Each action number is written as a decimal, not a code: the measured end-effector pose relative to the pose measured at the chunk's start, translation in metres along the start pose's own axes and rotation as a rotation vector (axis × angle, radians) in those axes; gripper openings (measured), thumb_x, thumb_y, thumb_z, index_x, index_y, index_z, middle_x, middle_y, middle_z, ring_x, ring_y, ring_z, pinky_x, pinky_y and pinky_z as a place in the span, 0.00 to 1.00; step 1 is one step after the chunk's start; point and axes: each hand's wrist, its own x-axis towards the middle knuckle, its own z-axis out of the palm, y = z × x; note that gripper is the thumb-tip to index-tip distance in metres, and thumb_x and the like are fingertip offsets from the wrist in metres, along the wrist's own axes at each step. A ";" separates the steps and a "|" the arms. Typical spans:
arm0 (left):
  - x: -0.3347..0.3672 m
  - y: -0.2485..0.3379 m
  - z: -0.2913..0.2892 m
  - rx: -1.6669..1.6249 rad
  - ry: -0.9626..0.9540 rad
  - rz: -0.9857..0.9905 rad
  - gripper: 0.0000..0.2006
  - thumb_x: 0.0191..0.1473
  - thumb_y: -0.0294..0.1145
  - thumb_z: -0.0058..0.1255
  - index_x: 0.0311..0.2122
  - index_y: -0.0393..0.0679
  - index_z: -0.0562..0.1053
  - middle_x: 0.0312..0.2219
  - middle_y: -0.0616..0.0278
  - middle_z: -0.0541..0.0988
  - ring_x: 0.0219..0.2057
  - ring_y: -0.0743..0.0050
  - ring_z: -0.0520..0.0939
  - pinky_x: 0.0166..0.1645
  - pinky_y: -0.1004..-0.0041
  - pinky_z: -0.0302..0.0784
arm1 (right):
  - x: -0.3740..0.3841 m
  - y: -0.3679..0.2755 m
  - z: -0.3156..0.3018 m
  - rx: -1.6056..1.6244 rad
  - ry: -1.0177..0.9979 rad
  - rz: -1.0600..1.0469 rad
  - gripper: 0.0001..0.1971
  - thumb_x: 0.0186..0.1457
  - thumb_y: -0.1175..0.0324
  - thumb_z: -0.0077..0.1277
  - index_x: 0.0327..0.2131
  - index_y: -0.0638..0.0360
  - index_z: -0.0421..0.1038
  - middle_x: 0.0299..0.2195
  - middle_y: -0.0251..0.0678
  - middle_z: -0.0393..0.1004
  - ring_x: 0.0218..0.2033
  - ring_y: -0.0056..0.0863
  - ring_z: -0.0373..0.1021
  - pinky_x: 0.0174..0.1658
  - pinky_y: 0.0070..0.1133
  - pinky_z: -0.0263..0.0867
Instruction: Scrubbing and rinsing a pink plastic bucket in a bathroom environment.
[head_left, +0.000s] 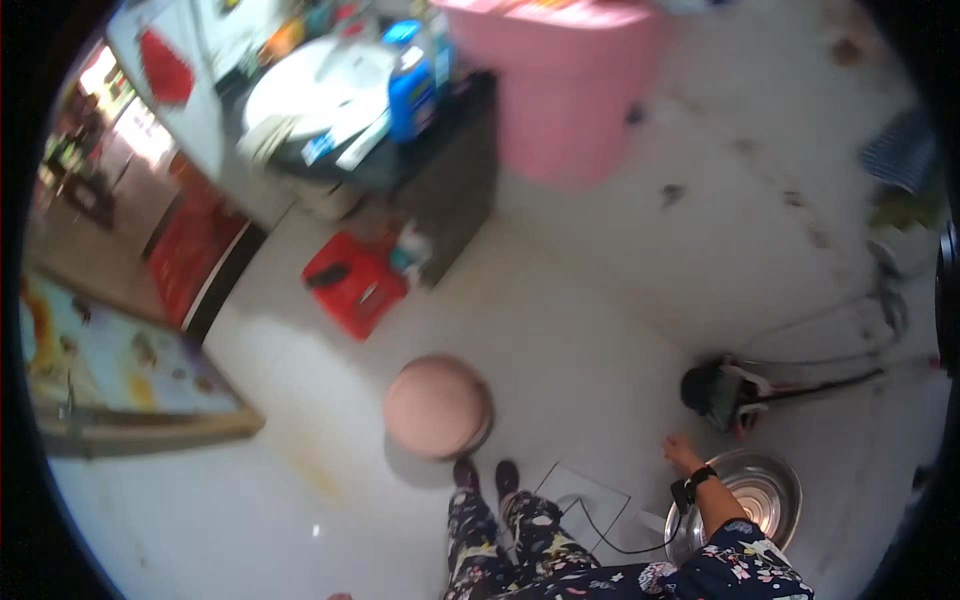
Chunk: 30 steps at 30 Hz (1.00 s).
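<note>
My right hand (680, 450) reaches out at the lower right, above the floor. It is small and blurred, but the thumb looks apart from the fingers, and nothing shows in it. Under that forearm, partly covered by it, lies a shiny metal basin (785, 490). A dark band with a small box and a thin black cable is on the right wrist. Of my left hand (340, 597) only a sliver shows at the lower edge, its fingers hidden. A round pinkish stool (435, 408) stands just ahead of my feet.
A pink bin (570, 100) stands at the back beside a dark counter with a white washbasin (290, 90) and a blue bottle (410, 95). A red plastic item (355, 285) lies below. Right: a dark device (712, 390) with hoses. Left: an open door (130, 365).
</note>
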 end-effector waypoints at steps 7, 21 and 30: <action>0.043 0.169 -0.032 0.099 -0.086 0.249 0.12 0.52 0.44 0.43 0.27 0.48 0.69 0.19 0.65 0.72 0.18 0.73 0.67 0.19 0.73 0.62 | -0.202 0.044 -0.087 0.055 0.395 0.002 0.13 0.49 0.62 0.44 0.29 0.64 0.70 0.28 0.49 0.73 0.31 0.42 0.70 0.35 0.33 0.65; -0.003 0.394 0.072 -0.144 -0.108 0.391 0.15 0.55 0.42 0.45 0.39 0.41 0.70 0.29 0.64 0.75 0.31 0.74 0.76 0.29 0.76 0.69 | -0.175 0.124 -0.476 0.077 1.536 -0.122 0.19 0.50 0.63 0.51 0.45 0.59 0.67 0.36 0.41 0.73 0.35 0.38 0.69 0.39 0.31 0.65; -0.123 0.461 0.249 -0.059 -0.211 0.697 0.18 0.54 0.38 0.46 0.44 0.35 0.71 0.33 0.60 0.77 0.33 0.76 0.77 0.37 0.76 0.73 | -0.057 0.140 -0.636 -0.143 0.927 -0.229 0.26 0.52 0.63 0.47 0.54 0.62 0.59 0.54 0.47 0.59 0.54 0.44 0.58 0.58 0.31 0.51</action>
